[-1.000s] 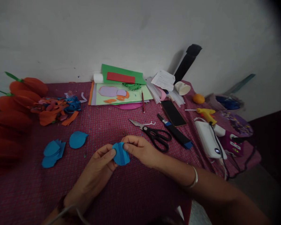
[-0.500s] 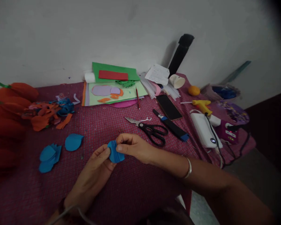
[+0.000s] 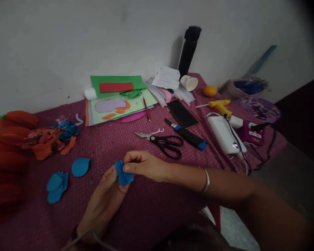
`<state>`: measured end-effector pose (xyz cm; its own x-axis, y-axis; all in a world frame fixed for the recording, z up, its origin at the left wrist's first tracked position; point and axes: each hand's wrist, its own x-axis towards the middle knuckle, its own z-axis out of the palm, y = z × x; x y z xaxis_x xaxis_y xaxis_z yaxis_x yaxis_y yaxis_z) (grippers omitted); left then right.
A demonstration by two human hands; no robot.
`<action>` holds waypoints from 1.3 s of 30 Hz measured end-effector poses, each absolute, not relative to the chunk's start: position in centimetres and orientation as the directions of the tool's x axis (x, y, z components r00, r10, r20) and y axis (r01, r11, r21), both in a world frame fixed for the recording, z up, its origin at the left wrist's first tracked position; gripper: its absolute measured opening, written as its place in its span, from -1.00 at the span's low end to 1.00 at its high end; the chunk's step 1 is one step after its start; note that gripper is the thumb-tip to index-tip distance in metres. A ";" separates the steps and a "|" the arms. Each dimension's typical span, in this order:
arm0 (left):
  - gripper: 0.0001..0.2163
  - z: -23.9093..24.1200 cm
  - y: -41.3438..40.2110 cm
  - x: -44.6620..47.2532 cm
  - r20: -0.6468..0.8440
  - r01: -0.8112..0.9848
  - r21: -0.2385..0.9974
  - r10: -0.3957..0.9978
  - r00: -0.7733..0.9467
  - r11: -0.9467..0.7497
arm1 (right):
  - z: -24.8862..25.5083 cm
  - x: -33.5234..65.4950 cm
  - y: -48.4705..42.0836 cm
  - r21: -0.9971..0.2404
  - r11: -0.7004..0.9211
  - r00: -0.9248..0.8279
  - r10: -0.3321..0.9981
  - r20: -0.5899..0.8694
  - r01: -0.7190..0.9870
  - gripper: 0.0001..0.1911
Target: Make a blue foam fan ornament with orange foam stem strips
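Observation:
A small stack of blue paper petals (image 3: pixel 123 173), folded together, is pinched between both my hands just above the red checked tablecloth (image 3: pixel 146 209). My left hand (image 3: pixel 104 202) grips it from below with thumb and fingers closed. My right hand (image 3: pixel 143 165), a bangle on its wrist, pinches its upper edge from the right. More blue cut-outs (image 3: pixel 58 181) lie loose to the left, with a single blue petal (image 3: pixel 80 166) beside them.
Black scissors (image 3: pixel 163 141), a blue-tipped cutter (image 3: pixel 189 136) and a phone (image 3: pixel 182 113) lie behind my hands. Coloured paper sheets (image 3: pixel 117 101) sit by the wall, orange paper shapes (image 3: pixel 13 129) far left. A yellow glue gun (image 3: pixel 219 105) and white power bank (image 3: pixel 223 134) are right.
The blue stack has been squeezed narrower between my fingers and turned more edge-on. The view has shifted, so the table items sit slightly higher and to the left.

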<state>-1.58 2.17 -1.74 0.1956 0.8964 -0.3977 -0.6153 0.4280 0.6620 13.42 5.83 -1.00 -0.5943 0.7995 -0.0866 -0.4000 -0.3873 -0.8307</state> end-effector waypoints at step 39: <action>-0.85 -2.3 1.9 -1.7 -0.396 -0.612 0.644 0.885 0.245 0.458 | -0.4 14.0 5.2 -0.907 -0.267 -0.577 0.816 -0.033 -0.326 -0.58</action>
